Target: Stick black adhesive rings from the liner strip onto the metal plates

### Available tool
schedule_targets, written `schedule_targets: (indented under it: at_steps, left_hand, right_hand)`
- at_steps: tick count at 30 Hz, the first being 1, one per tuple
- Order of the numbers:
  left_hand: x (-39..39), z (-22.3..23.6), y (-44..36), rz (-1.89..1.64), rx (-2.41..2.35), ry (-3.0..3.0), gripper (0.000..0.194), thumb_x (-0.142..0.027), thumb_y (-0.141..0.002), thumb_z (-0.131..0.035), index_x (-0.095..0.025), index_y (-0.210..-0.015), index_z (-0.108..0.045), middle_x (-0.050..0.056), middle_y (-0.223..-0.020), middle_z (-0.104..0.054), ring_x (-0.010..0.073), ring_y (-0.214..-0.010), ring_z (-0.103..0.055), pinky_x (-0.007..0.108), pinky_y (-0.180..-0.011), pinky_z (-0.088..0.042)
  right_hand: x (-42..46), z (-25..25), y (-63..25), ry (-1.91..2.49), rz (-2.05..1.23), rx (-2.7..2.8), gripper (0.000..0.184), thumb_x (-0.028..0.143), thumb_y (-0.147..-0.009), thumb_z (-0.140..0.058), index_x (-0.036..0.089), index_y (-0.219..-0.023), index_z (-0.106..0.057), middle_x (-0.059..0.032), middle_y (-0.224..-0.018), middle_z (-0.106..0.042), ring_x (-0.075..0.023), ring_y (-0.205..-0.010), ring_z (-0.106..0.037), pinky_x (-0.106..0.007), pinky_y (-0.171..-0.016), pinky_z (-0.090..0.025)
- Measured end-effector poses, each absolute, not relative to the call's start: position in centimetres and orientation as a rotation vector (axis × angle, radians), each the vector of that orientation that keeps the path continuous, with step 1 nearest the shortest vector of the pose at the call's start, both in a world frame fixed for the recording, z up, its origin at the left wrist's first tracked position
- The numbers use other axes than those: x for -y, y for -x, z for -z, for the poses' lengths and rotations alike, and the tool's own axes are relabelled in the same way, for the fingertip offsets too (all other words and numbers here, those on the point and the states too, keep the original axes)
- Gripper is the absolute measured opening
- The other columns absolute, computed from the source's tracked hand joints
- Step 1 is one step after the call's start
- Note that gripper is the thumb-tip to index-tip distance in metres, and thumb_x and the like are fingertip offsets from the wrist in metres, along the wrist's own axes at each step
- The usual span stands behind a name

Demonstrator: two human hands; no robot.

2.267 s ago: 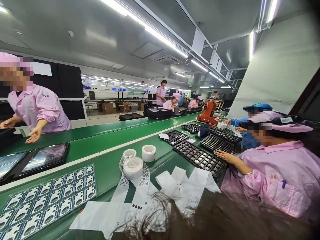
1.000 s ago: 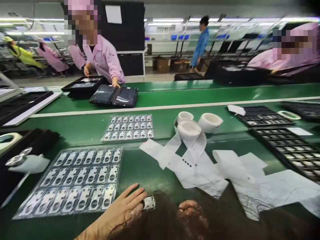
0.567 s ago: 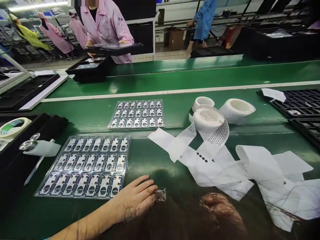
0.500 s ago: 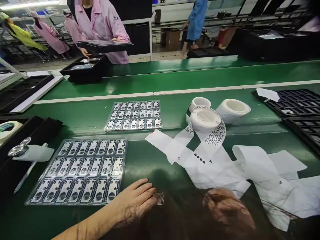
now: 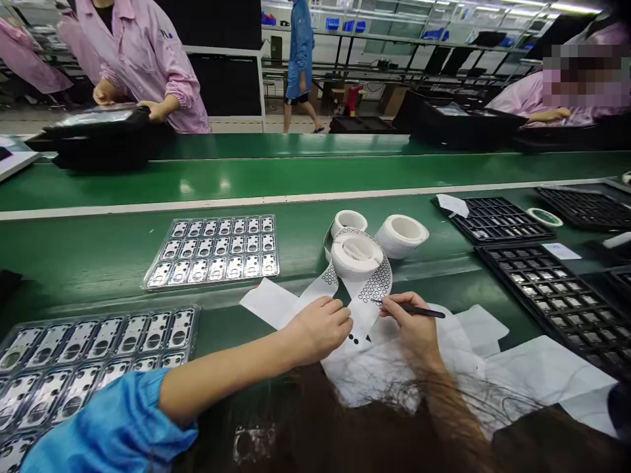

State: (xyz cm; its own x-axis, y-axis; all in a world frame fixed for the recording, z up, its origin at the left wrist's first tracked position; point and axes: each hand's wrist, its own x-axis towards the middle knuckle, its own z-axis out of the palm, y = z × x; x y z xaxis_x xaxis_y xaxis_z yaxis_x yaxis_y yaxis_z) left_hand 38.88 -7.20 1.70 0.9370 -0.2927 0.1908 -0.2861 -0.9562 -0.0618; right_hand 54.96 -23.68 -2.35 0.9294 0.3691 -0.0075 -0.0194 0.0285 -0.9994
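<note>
My left hand (image 5: 320,328) is closed in a pinch on the white sticker strip (image 5: 362,295) that trails from a roll (image 5: 355,253) on the green table. My right hand (image 5: 411,325) grips black tweezers (image 5: 411,310), their tip touching the strip among its small ring stickers. A small metal part (image 5: 254,441) lies near my body, partly hidden by hair. Two clear trays of metal parts lie to the left, one near (image 5: 89,361) and one farther (image 5: 214,251).
Two more white rolls (image 5: 401,235) stand behind the strip. Loose white backing paper (image 5: 532,374) spreads at the right front. Black compartment trays (image 5: 552,289) sit to the right. Across the conveyor belt (image 5: 296,174), a person in pink handles black trays (image 5: 98,135).
My left hand left the small metal part and moved right onto the sticker strip. My right hand came up with tweezers to the strip. The view shifted right.
</note>
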Motion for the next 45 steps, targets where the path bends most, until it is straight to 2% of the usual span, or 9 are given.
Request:
schedule_targets:
  at_steps: [6,10,16,26,38,45]
  left_hand:
    - [8.0,1.5,-43.3,0.290,-0.503,2.990,0.030,-0.012,-0.099,-0.049,-0.005,-0.125,-0.063,0.016,-0.123,-0.069,0.0266,-0.106,-0.065,0.036,-0.090,-0.051]
    - [7.5,2.6,-43.3,0.302,-0.526,2.974,0.037,-0.013,-0.101,-0.045,-0.002,-0.133,-0.058,0.017,-0.130,-0.067,0.0273,-0.113,-0.063,0.038,-0.099,-0.050]
    - [7.1,2.7,-43.9,0.297,-0.594,2.955,0.037,-0.019,-0.102,-0.047,-0.006,-0.134,-0.060,0.017,-0.138,-0.065,0.0296,-0.129,-0.058,0.043,-0.113,-0.042]
    - [7.4,3.2,-44.1,0.279,-0.561,2.950,0.036,-0.020,-0.103,-0.046,-0.008,-0.134,-0.061,0.015,-0.141,-0.064,0.0278,-0.127,-0.059,0.043,-0.112,-0.043]
    - [7.7,2.9,-44.0,0.265,-0.535,2.912,0.036,-0.020,-0.102,-0.045,-0.010,-0.132,-0.062,0.013,-0.140,-0.066,0.0275,-0.125,-0.060,0.041,-0.109,-0.043]
    - [7.9,3.2,-43.9,0.254,-0.517,2.899,0.036,-0.022,-0.100,-0.051,-0.011,-0.134,-0.060,0.013,-0.144,-0.063,0.0282,-0.130,-0.058,0.042,-0.112,-0.040]
  right_hand:
    - [23.6,3.6,-55.4,1.602,-0.360,0.235,0.029,0.036,-0.069,-0.086,0.017,-0.074,-0.064,0.0023,-0.064,-0.069,-0.0147,-0.058,-0.066,-0.031,-0.063,-0.054]
    - [23.1,3.5,-55.4,1.643,-0.368,0.223,0.027,0.035,-0.072,-0.083,0.017,-0.075,-0.064,0.0036,-0.061,-0.068,-0.0150,-0.057,-0.067,-0.030,-0.061,-0.053]
    - [22.9,3.2,-55.2,1.676,-0.354,0.208,0.027,0.037,-0.069,-0.081,0.018,-0.072,-0.062,0.0028,-0.058,-0.067,-0.0167,-0.056,-0.066,-0.032,-0.062,-0.053]
    - [22.7,2.7,-55.4,1.671,-0.387,0.161,0.030,0.039,-0.062,-0.083,0.020,-0.067,-0.061,0.0021,-0.058,-0.067,-0.0181,-0.054,-0.068,-0.030,-0.058,-0.053]
    - [22.9,2.3,-55.4,1.623,-0.459,0.160,0.030,0.035,-0.066,-0.086,0.019,-0.070,-0.061,0.0016,-0.058,-0.069,-0.0163,-0.055,-0.070,-0.027,-0.060,-0.054]
    - [23.0,2.9,-55.5,1.604,-0.443,0.169,0.030,0.037,-0.064,-0.087,0.020,-0.069,-0.063,0.0027,-0.058,-0.069,-0.0165,-0.056,-0.070,-0.027,-0.059,-0.054]
